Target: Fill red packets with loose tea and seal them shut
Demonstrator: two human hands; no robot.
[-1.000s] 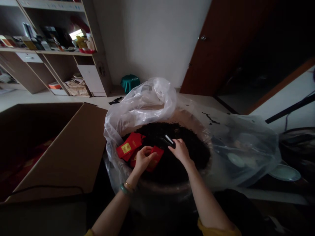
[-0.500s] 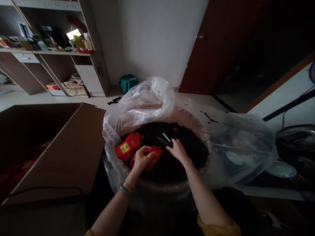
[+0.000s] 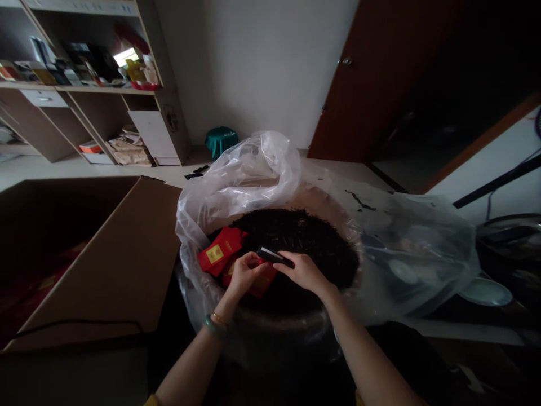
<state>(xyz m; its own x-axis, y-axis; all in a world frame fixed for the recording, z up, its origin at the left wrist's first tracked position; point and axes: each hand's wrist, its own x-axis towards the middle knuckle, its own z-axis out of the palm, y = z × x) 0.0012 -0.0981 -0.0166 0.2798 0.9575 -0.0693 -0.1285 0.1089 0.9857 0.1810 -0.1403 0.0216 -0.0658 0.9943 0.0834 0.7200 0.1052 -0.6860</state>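
Note:
My left hand [image 3: 243,274] pinches a small red packet [image 3: 266,274] by its left side. In my right hand [image 3: 307,272] is a black stapler [image 3: 276,257] with a pale strip along its top, its front end over the upper edge of that packet. Both hands hover above dark, dry, leaf-like bits [image 3: 327,248] that fill a round tub lined with clear plastic [image 3: 262,158]. More red packets [image 3: 224,245], one with a yellow label, lie on the bits at the left. The stapler hides part of the held packet.
An open cardboard box [image 3: 127,254] with red packets inside stands at the left. Plastic sheeting [image 3: 406,242] spreads to the right, near a pale dish [image 3: 486,291]. Behind are a shelf unit [image 3: 169,129], a green covered bin [image 3: 220,142] and a brown door [image 3: 359,101].
My right hand has moved left, bringing the stapler from an open, upward-pointing position to the top of the red packet, its jaws now closer together. My left hand has stayed nearly still.

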